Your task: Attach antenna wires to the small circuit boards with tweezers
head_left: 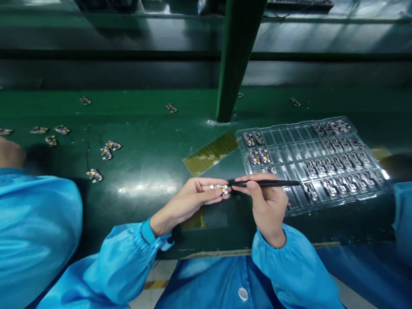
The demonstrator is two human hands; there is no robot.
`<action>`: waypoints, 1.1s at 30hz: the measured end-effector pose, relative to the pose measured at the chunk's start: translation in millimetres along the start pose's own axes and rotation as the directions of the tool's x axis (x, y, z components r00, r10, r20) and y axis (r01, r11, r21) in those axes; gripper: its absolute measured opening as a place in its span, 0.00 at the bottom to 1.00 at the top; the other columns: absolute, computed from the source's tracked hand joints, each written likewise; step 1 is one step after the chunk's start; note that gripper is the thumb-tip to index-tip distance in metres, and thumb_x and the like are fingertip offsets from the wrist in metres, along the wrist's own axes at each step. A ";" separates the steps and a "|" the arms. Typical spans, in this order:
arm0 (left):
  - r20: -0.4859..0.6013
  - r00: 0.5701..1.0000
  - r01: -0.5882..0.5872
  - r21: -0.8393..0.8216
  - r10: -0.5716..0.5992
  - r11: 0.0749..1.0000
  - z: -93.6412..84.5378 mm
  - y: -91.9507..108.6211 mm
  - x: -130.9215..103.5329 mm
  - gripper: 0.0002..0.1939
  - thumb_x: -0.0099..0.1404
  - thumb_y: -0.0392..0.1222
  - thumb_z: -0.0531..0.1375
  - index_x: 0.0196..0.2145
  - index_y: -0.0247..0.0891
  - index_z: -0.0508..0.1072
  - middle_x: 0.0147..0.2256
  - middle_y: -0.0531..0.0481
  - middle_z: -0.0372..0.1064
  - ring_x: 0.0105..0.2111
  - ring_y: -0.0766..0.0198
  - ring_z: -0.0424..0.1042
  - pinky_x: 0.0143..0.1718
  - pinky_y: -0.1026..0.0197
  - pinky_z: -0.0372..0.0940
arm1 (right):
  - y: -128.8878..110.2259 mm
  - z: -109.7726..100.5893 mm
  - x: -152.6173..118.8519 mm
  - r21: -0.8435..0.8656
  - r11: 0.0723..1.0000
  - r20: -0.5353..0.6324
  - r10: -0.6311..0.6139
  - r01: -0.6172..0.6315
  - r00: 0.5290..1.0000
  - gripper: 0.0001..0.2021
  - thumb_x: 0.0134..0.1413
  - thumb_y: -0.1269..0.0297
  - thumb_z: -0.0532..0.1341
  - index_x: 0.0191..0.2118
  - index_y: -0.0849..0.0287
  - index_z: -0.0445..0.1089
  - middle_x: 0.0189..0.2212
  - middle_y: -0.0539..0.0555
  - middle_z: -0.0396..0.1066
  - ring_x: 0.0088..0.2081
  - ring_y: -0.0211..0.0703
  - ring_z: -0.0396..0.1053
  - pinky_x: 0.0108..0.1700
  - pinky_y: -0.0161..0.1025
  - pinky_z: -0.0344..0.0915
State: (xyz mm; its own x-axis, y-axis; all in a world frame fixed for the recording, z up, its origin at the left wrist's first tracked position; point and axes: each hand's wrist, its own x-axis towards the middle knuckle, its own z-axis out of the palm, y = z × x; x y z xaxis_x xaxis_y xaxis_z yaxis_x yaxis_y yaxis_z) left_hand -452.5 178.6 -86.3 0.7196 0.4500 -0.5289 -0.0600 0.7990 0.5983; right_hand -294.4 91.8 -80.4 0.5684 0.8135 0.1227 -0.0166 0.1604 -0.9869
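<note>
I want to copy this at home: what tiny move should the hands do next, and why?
Maybe the right hand should guide the black tool onto the small board, with the left hand holding steady. The left hand already pinches the board, and the tool's near end points toward it. I can't tell whether they touch.

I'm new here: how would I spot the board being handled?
On the green worktop, find the clear tray. To its left in the picture, the left hand pinches the board, near the black tool in the right hand. Its neighbours lie on the worktop or in the tray; this one's held.
</note>
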 end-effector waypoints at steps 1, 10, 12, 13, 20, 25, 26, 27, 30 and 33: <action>0.000 1.000 -0.003 -0.004 0.003 1.000 -0.1 0.0 0.2 0.13 0.57 0.35 0.71 0.42 0.36 0.82 0.38 0.46 0.82 0.39 0.66 0.81 0.46 0.68 0.73 | -0.2 -0.1 0.0 -0.004 1.000 -0.001 -0.001 0.001 1.000 0.04 0.61 0.64 0.64 0.38 0.58 0.72 0.34 0.51 0.74 0.37 0.43 0.79 0.37 0.41 0.82; -0.004 1.000 -0.010 0.009 0.010 1.000 -0.5 -0.5 0.8 0.13 0.56 0.36 0.72 0.40 0.37 0.82 0.37 0.47 0.82 0.39 0.65 0.81 0.46 0.67 0.73 | -0.7 -1.1 0.6 -0.021 1.000 -0.003 -0.010 0.010 1.000 0.04 0.61 0.64 0.64 0.39 0.57 0.72 0.34 0.51 0.74 0.37 0.43 0.79 0.37 0.41 0.82; -0.009 1.000 -0.012 0.025 0.012 1.000 -0.7 -0.3 0.3 0.13 0.55 0.36 0.73 0.40 0.37 0.82 0.37 0.46 0.82 0.39 0.64 0.81 0.46 0.66 0.73 | -0.6 -1.4 0.6 -0.035 0.999 -0.004 -0.006 0.006 1.000 0.04 0.61 0.63 0.64 0.38 0.57 0.72 0.34 0.51 0.74 0.37 0.43 0.79 0.37 0.41 0.82; -0.013 1.000 -0.015 0.034 0.015 0.999 -0.8 -0.2 0.0 0.13 0.55 0.37 0.73 0.39 0.36 0.82 0.36 0.46 0.81 0.38 0.64 0.81 0.45 0.65 0.73 | -0.5 -1.6 0.5 -0.043 0.999 -0.004 -0.002 0.002 1.000 0.04 0.61 0.63 0.64 0.38 0.57 0.72 0.34 0.51 0.74 0.37 0.43 0.79 0.37 0.41 0.82; -0.024 0.998 -0.057 0.105 0.060 0.993 -0.2 -0.5 -0.4 0.12 0.54 0.38 0.73 0.38 0.36 0.82 0.34 0.47 0.81 0.34 0.66 0.80 0.40 0.67 0.73 | 0.3 -1.4 0.0 -0.034 0.999 -0.018 -0.002 0.002 1.000 0.04 0.60 0.64 0.64 0.38 0.57 0.72 0.33 0.51 0.74 0.37 0.43 0.79 0.37 0.41 0.82; -0.070 0.990 -0.106 0.206 0.122 0.973 -1.8 -2.2 -0.1 0.12 0.54 0.38 0.73 0.37 0.35 0.81 0.31 0.48 0.81 0.32 0.66 0.79 0.39 0.66 0.73 | 0.3 -0.7 0.4 -0.032 0.999 -0.023 0.001 -0.002 1.000 0.04 0.60 0.63 0.65 0.38 0.57 0.71 0.33 0.51 0.75 0.37 0.43 0.79 0.37 0.42 0.82; -0.078 0.988 -0.112 0.226 0.133 0.968 -2.6 -2.7 0.1 0.13 0.53 0.38 0.73 0.37 0.35 0.81 0.32 0.48 0.81 0.33 0.65 0.80 0.40 0.65 0.73 | 0.2 -0.5 0.5 -0.032 0.999 -0.027 0.000 -0.001 1.000 0.04 0.60 0.63 0.65 0.37 0.57 0.71 0.33 0.51 0.75 0.36 0.43 0.79 0.37 0.41 0.82; -0.083 0.987 -0.115 0.244 0.139 0.963 -3.3 -3.0 0.4 0.14 0.53 0.38 0.74 0.38 0.35 0.81 0.33 0.47 0.81 0.34 0.64 0.80 0.41 0.64 0.73 | 0.1 -0.4 0.6 -0.031 1.000 -0.029 -0.003 0.002 1.000 0.04 0.60 0.63 0.65 0.37 0.57 0.71 0.33 0.51 0.75 0.36 0.43 0.79 0.36 0.41 0.82; -0.081 0.988 -0.106 0.268 0.132 0.958 -4.1 -3.1 1.0 0.17 0.51 0.37 0.74 0.40 0.35 0.81 0.37 0.46 0.81 0.39 0.61 0.80 0.45 0.62 0.73 | -0.6 0.2 0.8 -0.035 0.999 -0.029 -0.011 0.010 1.000 0.04 0.60 0.63 0.65 0.37 0.57 0.71 0.33 0.51 0.75 0.36 0.43 0.79 0.36 0.40 0.82; -0.076 0.991 -0.084 0.248 0.106 0.965 -3.1 -2.3 0.8 0.19 0.50 0.36 0.74 0.42 0.36 0.80 0.39 0.45 0.81 0.41 0.60 0.80 0.47 0.60 0.73 | -1.5 0.5 1.2 -0.038 0.999 -0.026 -0.016 0.015 1.000 0.04 0.60 0.63 0.65 0.37 0.57 0.71 0.33 0.51 0.75 0.36 0.43 0.79 0.36 0.40 0.82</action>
State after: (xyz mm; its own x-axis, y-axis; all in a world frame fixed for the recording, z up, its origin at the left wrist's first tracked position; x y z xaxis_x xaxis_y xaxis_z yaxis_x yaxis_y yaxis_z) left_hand -453.9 178.4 -90.0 0.6545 0.5610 -0.5069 0.0530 0.6347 0.7709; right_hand -294.1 92.8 -78.7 0.5897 0.7961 0.1357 0.0229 0.1514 -0.9882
